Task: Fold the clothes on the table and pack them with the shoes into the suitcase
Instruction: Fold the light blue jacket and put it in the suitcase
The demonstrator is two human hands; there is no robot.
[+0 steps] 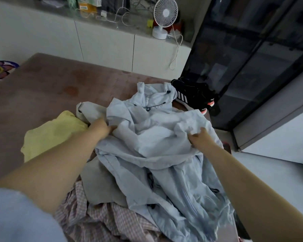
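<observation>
I read left hand (102, 128) and right hand (198, 139) both pinching blue jacket (156, 154); its long axis runs hood-far, hem-near between them

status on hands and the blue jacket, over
Gripping blue jacket: left hand, right hand. Jacket crumpled, unfolded, atop clothes pile. Beyond it black shoes; no suitcase in view.

Jacket (157, 145): thin cloth, crinkled, faint sheen. Yellow garment (54, 133), 9 o'clock: soft matt cloth. Checked shirt (98, 222), 6 o'clock: woven cloth. Table (51, 88): matt, blotchy. Fan (164, 16), 12 o'clock: white plastic. Cabinet (243, 58), 2 o'clock: glossy dark glass.
</observation>
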